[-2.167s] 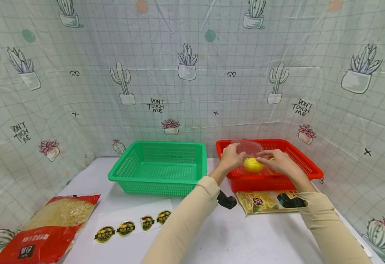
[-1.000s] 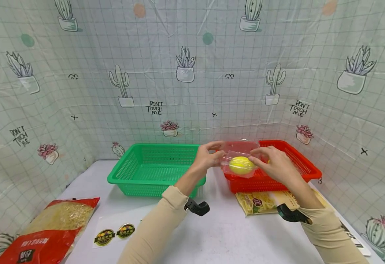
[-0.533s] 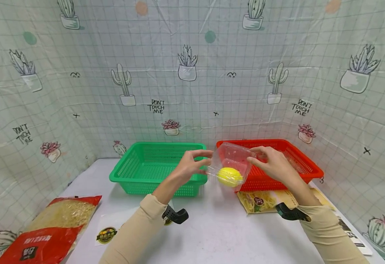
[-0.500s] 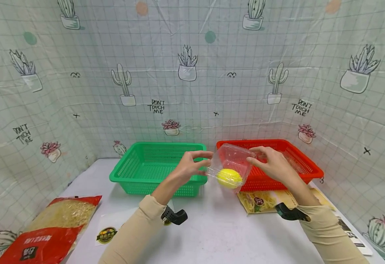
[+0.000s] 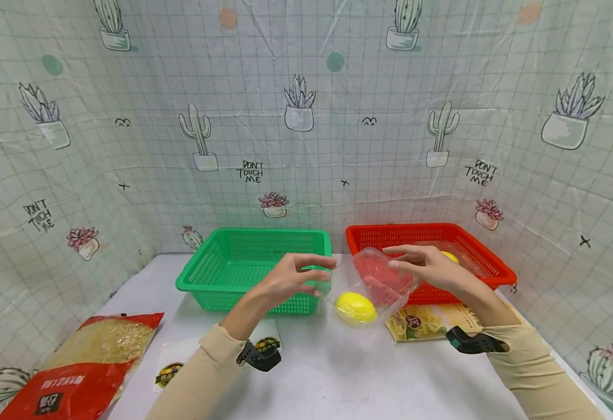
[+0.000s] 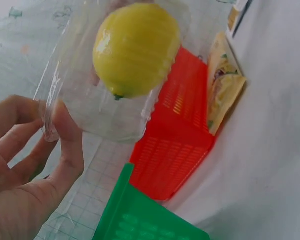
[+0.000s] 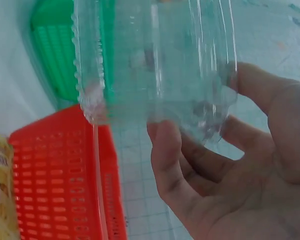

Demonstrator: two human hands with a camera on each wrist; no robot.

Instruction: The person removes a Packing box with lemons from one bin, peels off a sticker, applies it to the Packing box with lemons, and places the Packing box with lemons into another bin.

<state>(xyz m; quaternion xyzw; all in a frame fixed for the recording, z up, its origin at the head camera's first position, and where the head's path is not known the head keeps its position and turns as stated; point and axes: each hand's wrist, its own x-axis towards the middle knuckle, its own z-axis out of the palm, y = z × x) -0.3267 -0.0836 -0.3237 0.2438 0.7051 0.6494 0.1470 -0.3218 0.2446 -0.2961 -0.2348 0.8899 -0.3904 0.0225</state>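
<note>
The counter (image 5: 337,373) under my hands is white and smooth-topped. Just beyond my left hand (image 5: 291,277) a green basket (image 5: 248,300) stands upright on it, and a red basket (image 5: 501,280) stands beyond my right hand (image 5: 426,265), the two a little apart. Below my right hand, on the near side of the red basket, a yellow printed packet (image 5: 432,324) lies flat. Nearer me than my left hand lies a pale sheet (image 5: 176,352) with dark round stickers (image 5: 266,345), partly hidden by my sleeve. Well to the left of that hand lies a bag (image 5: 91,356), clear and red, with pale-yellow contents.
</note>
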